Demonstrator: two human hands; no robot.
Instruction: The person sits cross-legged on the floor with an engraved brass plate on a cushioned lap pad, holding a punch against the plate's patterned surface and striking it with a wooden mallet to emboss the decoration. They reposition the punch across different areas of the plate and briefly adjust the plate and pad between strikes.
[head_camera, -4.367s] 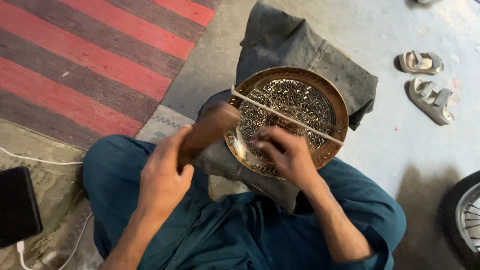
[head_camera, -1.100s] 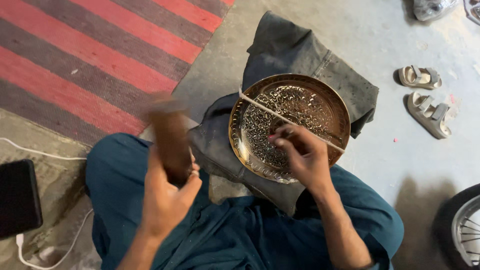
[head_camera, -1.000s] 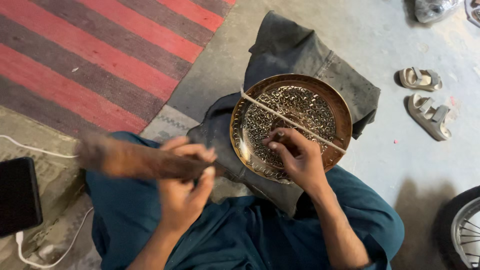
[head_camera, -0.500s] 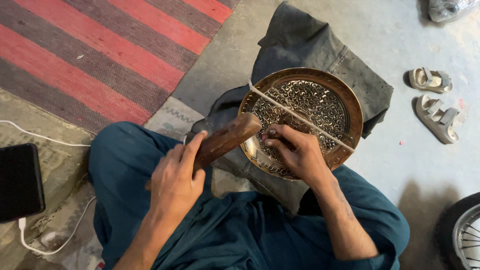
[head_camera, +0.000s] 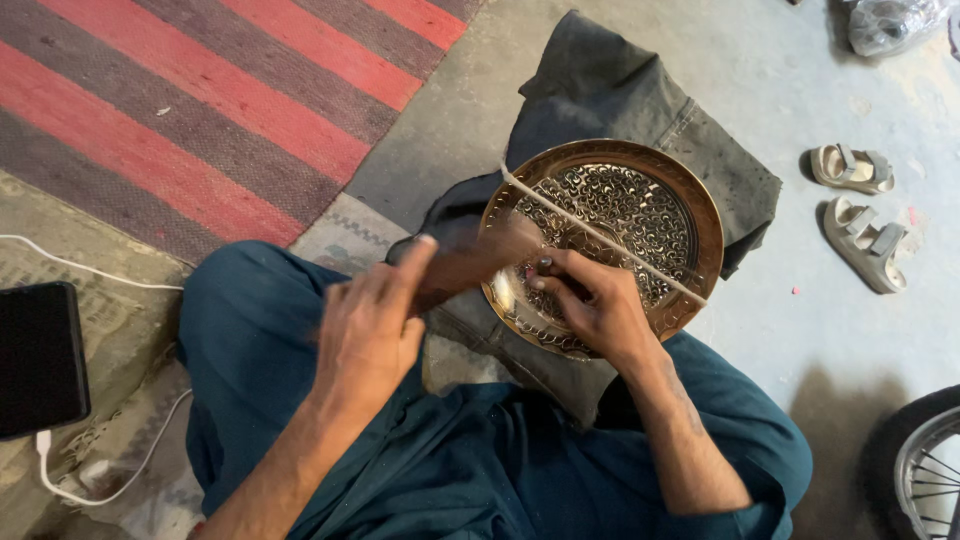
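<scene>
A round brass plate (head_camera: 690, 195) with a pierced, engraved centre rests on a dark grey cloth (head_camera: 600, 90) over my knees. A thin pale cord (head_camera: 600, 235) runs across the plate. My left hand (head_camera: 375, 320) grips a brown wooden mallet (head_camera: 470, 265), blurred, its head down at the plate's near left rim. My right hand (head_camera: 590, 295) pinches a small tool against the plate; the tool is mostly hidden by my fingers.
A red and grey striped rug (head_camera: 200, 110) lies at the left. A black phone (head_camera: 38, 360) on a white cable (head_camera: 110, 480) sits far left. A pair of small sandals (head_camera: 860, 210) lies on the concrete at right. A wheel (head_camera: 925, 470) shows bottom right.
My left hand swung the wooden mallet up and out to the left, then brought it back down onto the tool at the plate. My right hand stayed on the plate.
</scene>
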